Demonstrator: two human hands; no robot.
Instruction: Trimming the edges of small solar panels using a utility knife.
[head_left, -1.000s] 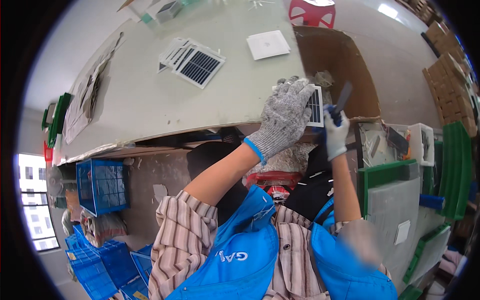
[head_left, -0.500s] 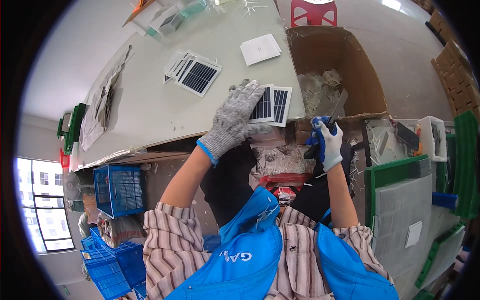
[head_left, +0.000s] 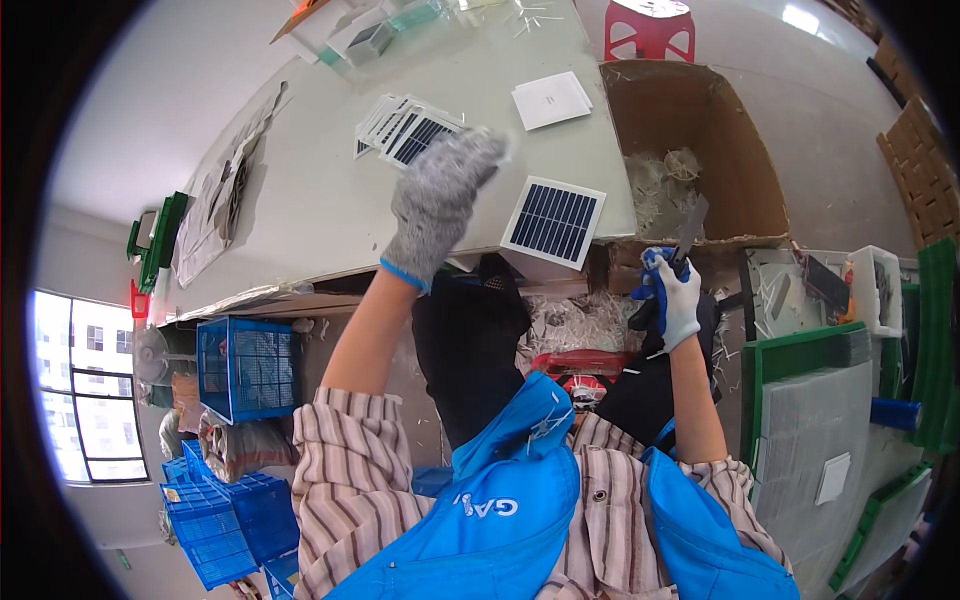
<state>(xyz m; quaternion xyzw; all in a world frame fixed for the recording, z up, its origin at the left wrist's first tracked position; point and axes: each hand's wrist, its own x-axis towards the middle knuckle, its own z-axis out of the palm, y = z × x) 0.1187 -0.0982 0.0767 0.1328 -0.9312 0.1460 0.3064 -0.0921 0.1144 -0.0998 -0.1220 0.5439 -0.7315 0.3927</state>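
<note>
My left hand (head_left: pixel 447 190), in a grey knitted glove, is smeared by motion above the table. It covers part of a fanned pile of small solar panels (head_left: pixel 415 138) with white borders. Whether its fingers hold anything is hidden. A single solar panel (head_left: pixel 554 222) lies at the table's near edge, to the right of that hand. My right hand (head_left: pixel 678 298), in a white and blue glove, is closed around the dark handle of a knife (head_left: pixel 691 228). Its blade points up, in front of the cardboard box.
White cards (head_left: pixel 552 101) lie farther back on the table (head_left: pixel 330 190). An open cardboard box (head_left: pixel 735 150) with pale scraps adjoins its right side, with a red stool (head_left: pixel 650 32) behind. Green-edged trays (head_left: pixel 750 400) stand right; a blue crate (head_left: pixel 245 370) stands left.
My left hand has lifted off the panels at the near edge and moved left toward the pile. One panel shows at the edge where two overlapped. The knife blade now points more upright.
</note>
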